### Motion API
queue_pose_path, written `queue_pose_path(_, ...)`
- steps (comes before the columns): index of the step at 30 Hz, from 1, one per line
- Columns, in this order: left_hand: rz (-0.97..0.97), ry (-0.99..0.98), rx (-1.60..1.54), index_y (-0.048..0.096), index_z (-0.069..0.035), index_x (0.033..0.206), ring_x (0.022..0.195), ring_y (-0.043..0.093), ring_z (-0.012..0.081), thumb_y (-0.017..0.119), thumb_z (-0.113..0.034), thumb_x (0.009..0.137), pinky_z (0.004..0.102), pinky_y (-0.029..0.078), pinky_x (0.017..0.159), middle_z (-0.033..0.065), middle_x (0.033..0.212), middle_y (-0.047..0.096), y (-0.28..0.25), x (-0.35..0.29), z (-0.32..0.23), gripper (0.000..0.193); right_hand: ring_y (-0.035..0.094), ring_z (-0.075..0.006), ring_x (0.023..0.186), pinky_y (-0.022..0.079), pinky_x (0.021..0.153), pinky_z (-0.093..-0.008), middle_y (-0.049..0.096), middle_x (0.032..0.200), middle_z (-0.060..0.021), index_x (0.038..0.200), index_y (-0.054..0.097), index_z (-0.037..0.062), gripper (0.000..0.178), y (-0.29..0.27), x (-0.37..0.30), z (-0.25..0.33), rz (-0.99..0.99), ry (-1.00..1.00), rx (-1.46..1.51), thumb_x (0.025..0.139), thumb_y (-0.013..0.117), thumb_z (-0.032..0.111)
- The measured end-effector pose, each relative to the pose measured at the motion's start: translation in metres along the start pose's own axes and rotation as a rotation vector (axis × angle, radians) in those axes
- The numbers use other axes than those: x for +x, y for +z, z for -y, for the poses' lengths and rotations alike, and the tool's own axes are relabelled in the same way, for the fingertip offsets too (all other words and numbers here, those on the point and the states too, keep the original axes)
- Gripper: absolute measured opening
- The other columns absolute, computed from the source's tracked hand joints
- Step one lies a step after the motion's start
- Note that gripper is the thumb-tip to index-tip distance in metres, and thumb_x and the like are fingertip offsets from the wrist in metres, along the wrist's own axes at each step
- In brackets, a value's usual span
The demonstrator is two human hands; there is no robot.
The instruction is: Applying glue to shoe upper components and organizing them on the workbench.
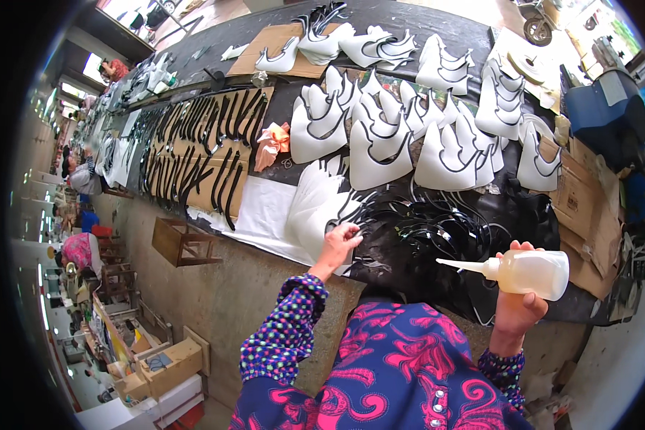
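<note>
My right hand (521, 308) is wrapped round a squeeze bottle (534, 274) of pale liquid, tilted on its side with its long thin nozzle pointing left. My left hand (340, 246) is at the table's near edge, its fingers bent together at the right edge of a fanned stack of white curved pieces (309, 208). Whatever lies between those fingertips is too small to make out. Just right of it, a loose tangle of thin black strips (444, 226) covers the dark tabletop.
Beyond lie several piles of white curved pieces with black edging (381, 154). Cardboard (226, 168) at the left bears rows of black strips, beside a crumpled orange cloth (272, 143). A blue machine (609, 107) stands far right. A wooden stool (175, 242) is on the floor at left.
</note>
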State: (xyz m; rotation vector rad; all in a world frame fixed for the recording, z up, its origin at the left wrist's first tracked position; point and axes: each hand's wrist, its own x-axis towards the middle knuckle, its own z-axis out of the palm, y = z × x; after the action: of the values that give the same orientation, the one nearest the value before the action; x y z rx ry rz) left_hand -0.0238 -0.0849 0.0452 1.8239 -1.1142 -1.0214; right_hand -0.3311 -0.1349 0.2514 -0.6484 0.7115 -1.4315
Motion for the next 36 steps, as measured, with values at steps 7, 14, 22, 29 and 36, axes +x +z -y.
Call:
queue_pose_path(7,0.255,-0.19,-0.661,0.057,0.0,0.104,0.076,0.053,0.0059,0.066,-0.011,0.078,0.0189,0.043,0.071,0.0004,0.088,0.06,-0.015,-0.023,-0.166,0.029,0.047,-0.0277,0.109,0.044,0.087,-0.0486,0.048,0.109,-0.0085,0.112,0.04,0.0087,0.066,0.006,0.0,0.018,0.188,-0.281,-0.06,0.061,0.076,0.031)
queue_pose_path(14,0.427,-0.225,-0.847,0.057,-0.001,0.107,0.079,0.052,0.0042,0.063,-0.007,0.08,0.0186,0.042,0.072,-0.0011,0.09,0.06,0.016,-0.063,-0.237,0.028,0.045,-0.0237,0.109,0.04,0.09,-0.0462,0.049,0.107,-0.0052,0.109,0.042,0.0112,0.066,0.012,-0.004,0.042,0.468,-0.443,-0.133,0.061,0.079,0.037)
queue_pose_path(22,0.443,-0.302,-0.854,0.058,0.0,0.104,0.077,0.053,0.0046,0.064,-0.005,0.079,0.0183,0.043,0.069,0.0,0.089,0.06,0.031,-0.074,-0.257,0.027,0.051,-0.0241,0.102,0.043,0.089,-0.0441,0.053,0.103,-0.0058,0.108,0.045,0.0102,0.065,-0.005,-0.003,0.048,0.548,-0.509,-0.19,0.056,0.084,0.022)
queue_pose_path(29,0.441,-0.343,-0.858,0.059,0.0,0.103,0.077,0.054,0.0047,0.065,-0.005,0.078,0.0183,0.044,0.07,0.0006,0.089,0.061,0.032,-0.08,-0.262,0.027,0.051,-0.0246,0.102,0.044,0.087,-0.0448,0.053,0.102,-0.0055,0.105,0.046,0.011,0.059,-0.01,-0.003,0.051,0.511,-0.491,-0.194,0.06,0.082,0.022)
queue_pose_path(36,0.459,-0.378,-0.868,0.059,0.0,0.103,0.077,0.054,0.0048,0.064,-0.004,0.078,0.0187,0.044,0.07,0.0011,0.089,0.061,0.034,-0.082,-0.264,0.026,0.051,-0.0243,0.102,0.044,0.087,-0.0449,0.053,0.101,-0.0054,0.107,0.043,0.0112,0.061,-0.015,-0.003,0.045,0.463,-0.607,-0.251,0.061,0.081,0.025)
